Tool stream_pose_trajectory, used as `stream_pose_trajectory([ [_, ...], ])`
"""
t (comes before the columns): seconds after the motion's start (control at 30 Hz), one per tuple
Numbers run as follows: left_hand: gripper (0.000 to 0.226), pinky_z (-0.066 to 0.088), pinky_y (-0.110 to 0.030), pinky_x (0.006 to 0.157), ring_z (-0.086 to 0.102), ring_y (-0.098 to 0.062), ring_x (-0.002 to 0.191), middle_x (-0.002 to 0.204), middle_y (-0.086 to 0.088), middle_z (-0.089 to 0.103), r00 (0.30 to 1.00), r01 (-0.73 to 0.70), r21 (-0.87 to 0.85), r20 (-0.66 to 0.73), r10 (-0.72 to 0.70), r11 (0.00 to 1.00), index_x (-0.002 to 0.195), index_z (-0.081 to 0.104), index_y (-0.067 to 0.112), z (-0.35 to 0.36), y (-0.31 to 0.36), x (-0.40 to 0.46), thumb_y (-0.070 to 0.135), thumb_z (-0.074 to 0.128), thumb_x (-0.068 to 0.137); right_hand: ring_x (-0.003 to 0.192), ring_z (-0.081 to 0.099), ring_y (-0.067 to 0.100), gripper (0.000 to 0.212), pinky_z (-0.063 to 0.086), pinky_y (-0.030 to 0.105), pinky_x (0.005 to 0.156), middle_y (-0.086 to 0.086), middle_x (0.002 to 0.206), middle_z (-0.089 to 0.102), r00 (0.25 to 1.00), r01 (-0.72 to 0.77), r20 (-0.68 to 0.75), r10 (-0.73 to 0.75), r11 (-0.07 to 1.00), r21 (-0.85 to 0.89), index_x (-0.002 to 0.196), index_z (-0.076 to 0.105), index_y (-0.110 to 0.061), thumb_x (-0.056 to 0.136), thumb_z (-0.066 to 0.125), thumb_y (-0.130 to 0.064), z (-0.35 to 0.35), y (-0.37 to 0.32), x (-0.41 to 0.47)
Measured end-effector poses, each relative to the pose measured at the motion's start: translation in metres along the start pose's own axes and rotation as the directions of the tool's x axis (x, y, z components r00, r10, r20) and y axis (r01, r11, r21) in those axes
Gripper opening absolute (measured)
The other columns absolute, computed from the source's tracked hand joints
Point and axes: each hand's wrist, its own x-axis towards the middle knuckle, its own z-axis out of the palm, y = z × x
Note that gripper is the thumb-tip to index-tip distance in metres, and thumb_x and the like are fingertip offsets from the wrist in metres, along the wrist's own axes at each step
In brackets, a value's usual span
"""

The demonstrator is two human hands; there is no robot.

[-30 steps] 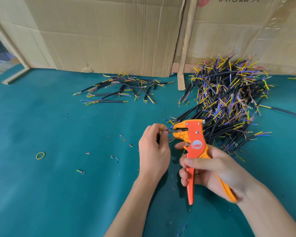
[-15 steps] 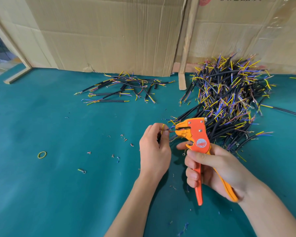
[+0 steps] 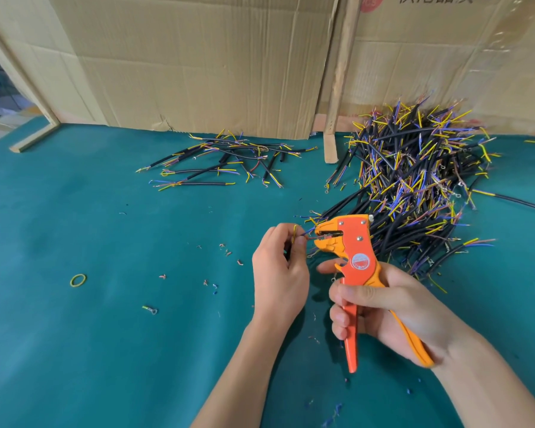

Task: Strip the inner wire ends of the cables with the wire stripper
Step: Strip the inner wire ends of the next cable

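The left hand (image 3: 280,267) is curled with its back to the camera, thumb and fingers pinching a short cable (image 3: 294,234) whose yellow inner wire stands up above the fingertips; most of the cable is hidden inside the hand. A thin wire end runs from that pinch to the right, into the nose of the wire stripper (image 3: 351,257), so the two hands sit just beside each other with only the wire between them. The right hand (image 3: 383,313) is wrapped round the stripper's two handles, fingers curled over the front orange-red handle and the yellow-orange rear handle lying against the palm and sticking out below the wrist; the handles stand somewhat apart, and the tool's head points left with its jaws around the wire tip, though whether they bite it cannot be told. Both forearms come in from the bottom edge, the left rising steeply, the right slanting in from the lower right corner. Beyond the right hand lies the large pile of cables (image 3: 414,180); farther off, beyond the left hand, lies a smaller heap of cables (image 3: 226,162). Left of the left hand, bits of insulation (image 3: 226,251) dot the green table (image 3: 74,350), with a yellow rubber band (image 3: 78,280) well to the left.
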Motion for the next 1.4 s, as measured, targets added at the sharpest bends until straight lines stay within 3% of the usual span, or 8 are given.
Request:
stream_pose_trajectory([
  [0.6, 0.012, 0.045, -0.023, 0.068, 0.056, -0.012, 0.077, 0.082, 0.004, 0.063, 1.0, -0.03, 0.001, 0.006, 0.03, 1.0, 0.089, 0.063, 0.015, 0.0, -0.002, -0.001, 0.007, 0.06, 0.097, 0.047, 0.04, 0.023, 0.039, 0.039, 0.033, 0.047, 0.01, 0.066, 0.041, 0.997, 0.001, -0.075, 0.001, 1.0, 0.021, 0.114, 0.068, 0.0, 0.079, 0.076, -0.015, 0.003, 0.003, 0.004],
  [0.8, 0.012, 0.044, -0.016, 0.065, 0.057, -0.007, 0.068, 0.074, 0.011, 0.064, 0.999, -0.006, -0.039, 0.032, 0.007, 0.999, 0.086, 0.065, 0.015, -0.001, -0.004, -0.001, 0.006, 0.064, 0.093, 0.038, 0.029, 0.013, 0.036, 0.03, 0.022, 0.037, 0.004, 0.059, 0.033, 0.978, 0.05, -0.201, -0.057, 0.998, -0.04, 0.103, 0.075, -0.004, 0.075, 0.079, -0.024, 0.007, 0.006, 0.007],
  [0.97, 0.019, 0.043, -0.01, 0.068, 0.061, -0.003, 0.072, 0.074, 0.014, 0.067, 0.998, 0.055, -0.038, 0.012, -0.054, 0.998, 0.083, 0.066, 0.02, 0.0, -0.004, 0.003, 0.003, 0.064, 0.091, 0.051, 0.052, 0.028, 0.043, 0.048, 0.038, 0.051, 0.018, 0.07, 0.052, 0.995, 0.074, -0.066, -0.072, 0.997, 0.033, 0.108, 0.071, 0.004, 0.071, 0.086, -0.011, 0.007, 0.006, 0.004],
  [1.07, 0.019, 0.047, -0.02, 0.064, 0.057, -0.005, 0.062, 0.068, 0.011, 0.065, 0.977, 0.209, -0.119, -0.015, -0.212, 0.971, 0.08, 0.066, 0.019, 0.003, -0.001, 0.009, 0.003, 0.063, 0.089, 0.064, 0.058, 0.035, 0.057, 0.054, 0.043, 0.063, 0.025, 0.079, 0.057, 0.992, 0.118, -0.044, -0.115, 0.991, 0.063, 0.106, 0.07, 0.004, 0.058, 0.095, -0.014, 0.007, 0.003, 0.003],
  [1.17, 0.02, 0.053, -0.037, 0.066, 0.058, -0.016, 0.059, 0.066, 0.001, 0.061, 0.932, 0.363, -0.202, 0.09, -0.352, 0.909, 0.08, 0.066, 0.019, 0.016, 0.012, 0.028, 0.002, 0.061, 0.089, 0.069, 0.06, 0.035, 0.058, 0.055, 0.043, 0.068, 0.026, 0.084, 0.058, 0.987, 0.163, -0.013, -0.163, 0.981, 0.109, 0.108, 0.07, 0.002, 0.06, 0.096, -0.017, 0.005, 0.0, 0.001],
  [1.27, 0.012, 0.053, -0.029, 0.062, 0.059, -0.014, 0.056, 0.074, -0.007, 0.064, 0.886, 0.45, -0.305, 0.275, -0.374, 0.84, 0.09, 0.069, 0.008, 0.036, 0.038, 0.059, -0.002, 0.063, 0.089, 0.07, 0.06, 0.033, 0.054, 0.056, 0.043, 0.069, 0.024, 0.085, 0.059, 0.98, 0.188, 0.03, -0.196, 0.968, 0.163, 0.11, 0.069, 0.0, 0.064, 0.093, -0.016, 0.004, -0.001, -0.001],
  [1.33, 0.011, 0.05, -0.025, 0.06, 0.058, -0.015, 0.061, 0.083, -0.01, 0.066, 0.87, 0.393, -0.178, 0.39, -0.302, 0.902, 0.101, 0.07, 0.004, 0.038, 0.051, 0.081, 0.001, 0.065, 0.091, 0.07, 0.06, 0.034, 0.055, 0.055, 0.045, 0.069, 0.024, 0.086, 0.059, 0.978, 0.185, 0.059, -0.199, 0.965, 0.184, 0.112, 0.068, 0.001, 0.065, 0.093, -0.014, 0.004, -0.002, -0.002],
  [1.4, 0.018, 0.056, -0.033, 0.077, 0.063, -0.02, 0.079, 0.099, -0.011, 0.069, 0.824, 0.274, 0.01, 0.514, -0.24, 0.962, 0.108, 0.071, 0.007, 0.027, 0.054, 0.101, 0.003, 0.065, 0.091, 0.071, 0.059, 0.034, 0.056, 0.055, 0.045, 0.069, 0.024, 0.087, 0.059, 0.979, 0.176, 0.066, -0.191, 0.967, 0.183, 0.112, 0.067, 0.001, 0.065, 0.093, -0.014, 0.004, -0.002, -0.002],
])
